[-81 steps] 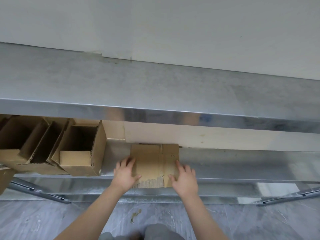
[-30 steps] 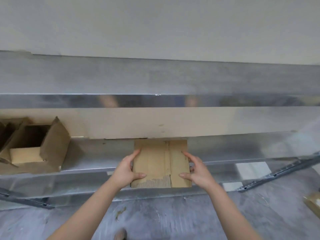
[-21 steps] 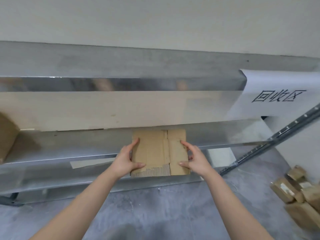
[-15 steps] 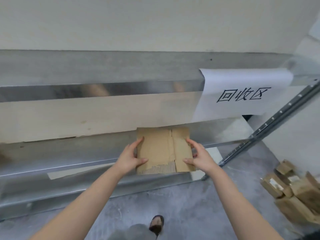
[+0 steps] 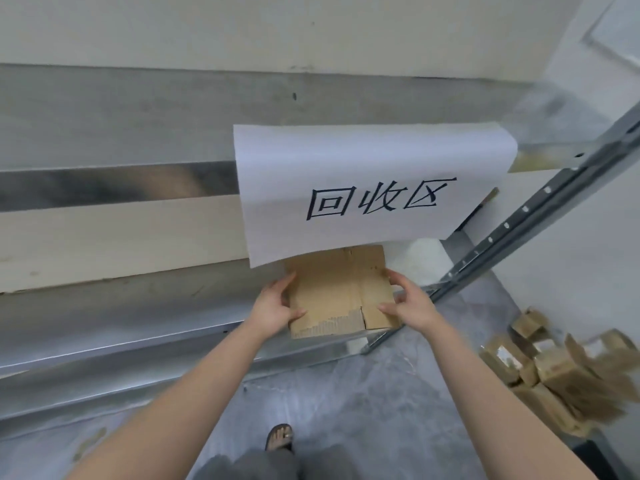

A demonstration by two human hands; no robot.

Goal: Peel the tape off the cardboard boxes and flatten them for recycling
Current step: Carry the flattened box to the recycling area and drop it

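Cardboard box flattened, far-left corner hidden behind sign; hands grip sides.

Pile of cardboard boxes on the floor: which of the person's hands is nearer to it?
Right. The right hand grips the flattened cardboard on the side toward the pile; the left hand grips its far side.

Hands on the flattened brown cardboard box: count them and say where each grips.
2. The left hand grips the left edge of the flattened brown cardboard box; the right hand grips its right edge. None looks hidden.
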